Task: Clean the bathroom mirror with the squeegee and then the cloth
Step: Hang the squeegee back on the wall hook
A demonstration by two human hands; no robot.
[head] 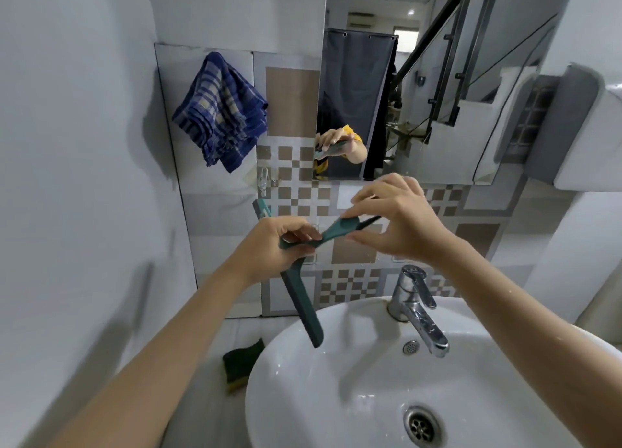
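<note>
white ceramic basin (pixel 336 397), oval, glossy, beaded with water drops; it holds no loose item, only a metal drain (pixel 422 425) at its floor and a small overflow hole below the spout. a chrome single-lever tap (pixel 417 309) stands on the back rim. a green and yellow sponge (pixel 243 363) lies on the ledge just left of the basin, partly tucked behind its rim.

squeegee (pixel 303 299): dark teal plastic, long flat blade, tapered handle. it is held in the air above the basin's left rear edge, blade hanging down and tilted, handle pointing right.

left hand (pixel 269 245): closed around the squeegee where the handle meets the blade, forearm reaching up from lower left. right hand (pixel 397 219): thumb and fingertips pinching the far end of the handle, remaining fingers spread loosely, forearm entering from lower right.

mirror (pixel 420 94): rectangular, frameless, on the tiled wall above the hands, apart from the squeegee. cloth (pixel 220 111): blue checked woven fabric, hanging bunched on the wall left of the mirror. wall tiles carry a beige and grey chequer pattern.
</note>
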